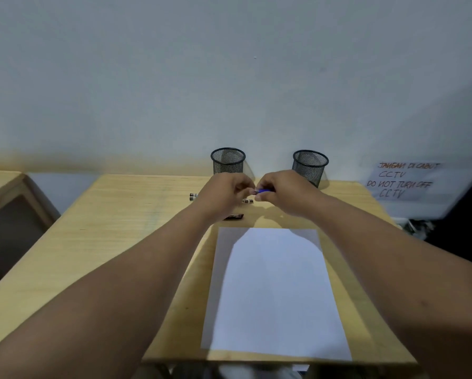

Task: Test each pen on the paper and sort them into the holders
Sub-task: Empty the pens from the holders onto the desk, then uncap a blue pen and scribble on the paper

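Observation:
Both hands meet above the far part of the wooden desk [120, 242]. My left hand [224, 194] and my right hand [281, 194] pinch one pen with a blue end [263, 190] between them. More pens lie on the desk under the hands: two ends [193, 197] stick out at the left, one [248, 201] shows between the hands, and a dark one [233, 216] lies below my left wrist. A blank white sheet of paper [276, 291] lies in front of me. Two black mesh holders [228, 160] [310, 166] stand empty at the wall.
A handwritten CCTV notice [401, 181] hangs on the wall at the right. A second wooden piece of furniture [7, 203] stands at the left, across a gap. Dark clutter [418, 225] sits beyond the desk's right edge.

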